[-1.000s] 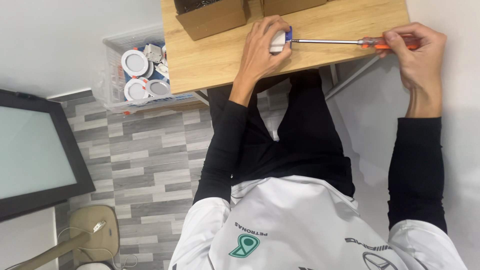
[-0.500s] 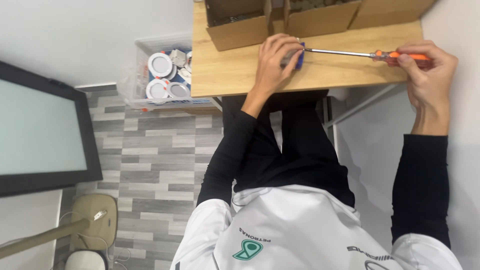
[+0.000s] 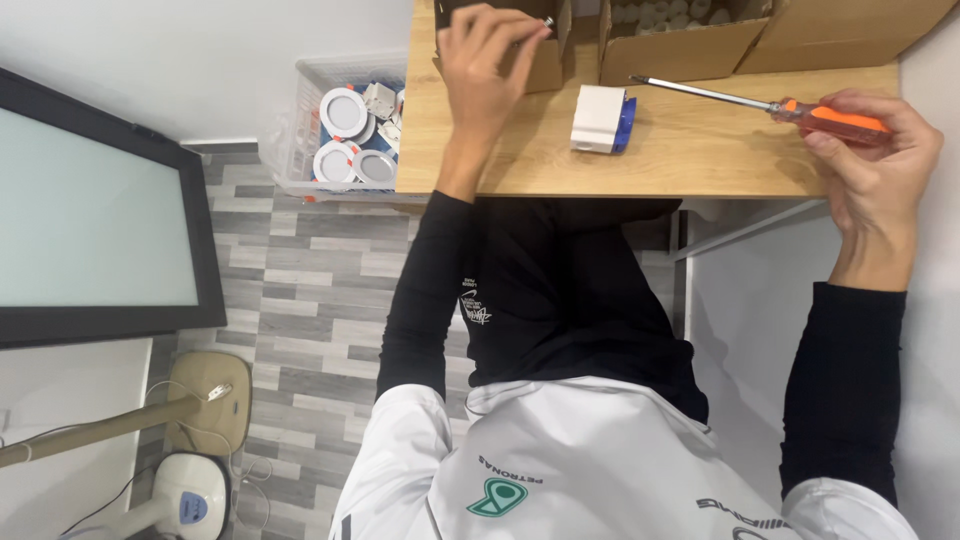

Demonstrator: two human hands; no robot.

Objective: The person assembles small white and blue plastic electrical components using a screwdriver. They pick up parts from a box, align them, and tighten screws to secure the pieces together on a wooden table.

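Across desk (image 3: 520,170), screwdriver (image 3: 760,103) tip leftward

Long screwdriver with a glossy orange plastic handle (image 3: 835,120) and a shiny bare metal shaft. It lies over a light wooden tabletop (image 3: 520,170), smooth, matt, with visible grain. Small white-and-blue plastic box (image 3: 602,119) looks smooth with a slight sheen. The 3 brown cardboard boxes (image 3: 690,45) are dull, papery. Black long-sleeved cloth top (image 3: 560,300) is soft matt knit; grey plank-pattern floor (image 3: 300,300) is faintly satin.
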